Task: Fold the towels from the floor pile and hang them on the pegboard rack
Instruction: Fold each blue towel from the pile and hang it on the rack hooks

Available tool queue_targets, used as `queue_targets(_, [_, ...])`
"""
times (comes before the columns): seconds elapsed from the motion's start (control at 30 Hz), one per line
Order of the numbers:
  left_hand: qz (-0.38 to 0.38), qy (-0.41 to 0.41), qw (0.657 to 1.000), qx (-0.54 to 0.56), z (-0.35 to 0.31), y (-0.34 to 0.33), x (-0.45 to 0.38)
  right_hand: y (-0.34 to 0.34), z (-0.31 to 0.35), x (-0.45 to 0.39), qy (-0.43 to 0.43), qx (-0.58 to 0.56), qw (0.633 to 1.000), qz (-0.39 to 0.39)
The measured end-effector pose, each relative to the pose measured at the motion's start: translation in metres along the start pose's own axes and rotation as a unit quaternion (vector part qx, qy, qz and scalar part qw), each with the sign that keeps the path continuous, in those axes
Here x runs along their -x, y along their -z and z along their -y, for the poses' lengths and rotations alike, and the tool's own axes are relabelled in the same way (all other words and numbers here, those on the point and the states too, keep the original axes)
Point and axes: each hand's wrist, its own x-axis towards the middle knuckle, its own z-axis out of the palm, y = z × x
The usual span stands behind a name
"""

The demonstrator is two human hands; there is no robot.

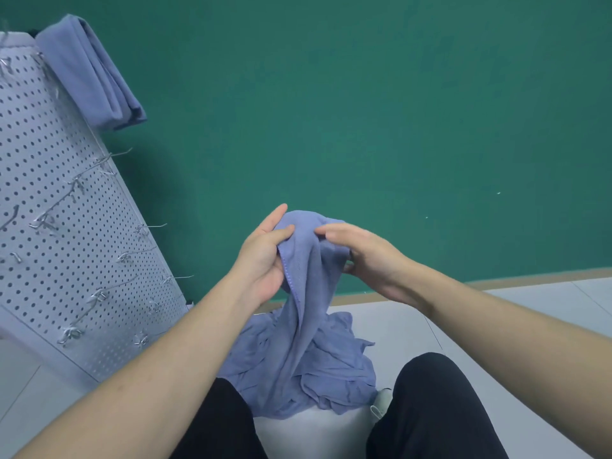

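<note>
Soft, even light — slight blur, wide-angle bending at edges.

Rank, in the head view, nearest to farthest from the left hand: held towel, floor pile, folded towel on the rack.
1. Held towel, pinched in the left hand.
2. Floor pile, below, between the knees.
3. Folded towel, upper left, atop the rack.

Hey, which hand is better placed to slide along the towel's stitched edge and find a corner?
Probably the left hand: its thumb and fingers already pinch the held towel right at the stitched hem. The right hand grips bunched fabric away from it.
</note>
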Motion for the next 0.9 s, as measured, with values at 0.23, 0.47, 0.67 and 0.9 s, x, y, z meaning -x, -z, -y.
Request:
queue_targets(0.23, [0.009,-0.012,0.999,-0.035,-0.005,0.009,0.01,-0.006,0.005,-0.003,0.057,0.053,0.995,-0.058])
queue_targets(0.47, [0.076,-0.043,0.992,-0.091,0.026,0.015,0.029,-0.002,0.023,-0.009,0.091,0.137,0.981,-0.097])
queue_targets(0.67, [0.019,-0.079,0.977,-0.195,0.036,0.015,0.027,0.015,0.029,-0.007,0.036,0.176,0.978,-0.108])
queue_targets(0.9, [0.033,-0.048,0.994,-0.092,0.03,0.001,0.018,0.019,0.01,-0.01,-0.028,-0.037,0.979,-0.196])
